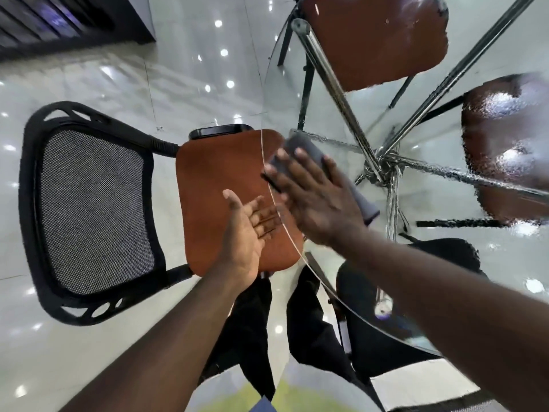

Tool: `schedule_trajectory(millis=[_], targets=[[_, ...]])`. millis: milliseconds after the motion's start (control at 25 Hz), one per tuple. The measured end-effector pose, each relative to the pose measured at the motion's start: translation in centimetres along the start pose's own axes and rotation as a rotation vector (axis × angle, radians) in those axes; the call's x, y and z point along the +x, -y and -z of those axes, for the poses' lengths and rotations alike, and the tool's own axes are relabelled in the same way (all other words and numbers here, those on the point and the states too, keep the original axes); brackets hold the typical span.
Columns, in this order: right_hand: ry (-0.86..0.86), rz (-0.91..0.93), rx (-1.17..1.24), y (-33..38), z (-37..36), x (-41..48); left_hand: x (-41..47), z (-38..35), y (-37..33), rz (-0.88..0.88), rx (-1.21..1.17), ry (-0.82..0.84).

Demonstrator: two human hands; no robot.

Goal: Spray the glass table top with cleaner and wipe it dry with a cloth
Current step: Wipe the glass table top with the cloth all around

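Wiping round glass table top (430, 209) edge: right hand (315, 200) flat on grey cloth (303, 144), left hand (246, 230) splayed, empty. Far side looks wet, unwiped.

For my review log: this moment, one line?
wiping | right hand flat on grey cloth, round glass table top edge | left hand open, palm up

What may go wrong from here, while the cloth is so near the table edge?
1. The right hand presses the cloth flat at the table rim, without a grip; it may slide off onto the chair.
2. The left hand, palm up, is close to the glass edge and might bump it.
3. The wet film far right may dry into streaks.
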State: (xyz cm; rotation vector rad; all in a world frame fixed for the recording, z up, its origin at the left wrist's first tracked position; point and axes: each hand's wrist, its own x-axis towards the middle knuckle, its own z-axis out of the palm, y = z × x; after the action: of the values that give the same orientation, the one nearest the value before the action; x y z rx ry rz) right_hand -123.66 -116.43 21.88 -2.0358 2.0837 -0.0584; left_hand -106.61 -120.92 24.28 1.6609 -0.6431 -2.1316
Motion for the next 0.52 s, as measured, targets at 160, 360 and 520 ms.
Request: schedule_trajectory(millis=[160, 360, 520], targets=[[-0.068, -0.191, -0.026, -4.8, 1.5, 4.8, 0.6, -0.6, -0.1, -0.02, 0.064, -0.002], [-0.018, -0.408, -0.015, -4.3, 0.9, -5.0, 0.2, -1.2, -0.3, -0.006, 0.032, -0.019], [0.011, -0.336, 0.026, 1.0, -0.5, -5.8, 0.3, -0.6, -0.1, 0.01, 0.054, 0.009]])
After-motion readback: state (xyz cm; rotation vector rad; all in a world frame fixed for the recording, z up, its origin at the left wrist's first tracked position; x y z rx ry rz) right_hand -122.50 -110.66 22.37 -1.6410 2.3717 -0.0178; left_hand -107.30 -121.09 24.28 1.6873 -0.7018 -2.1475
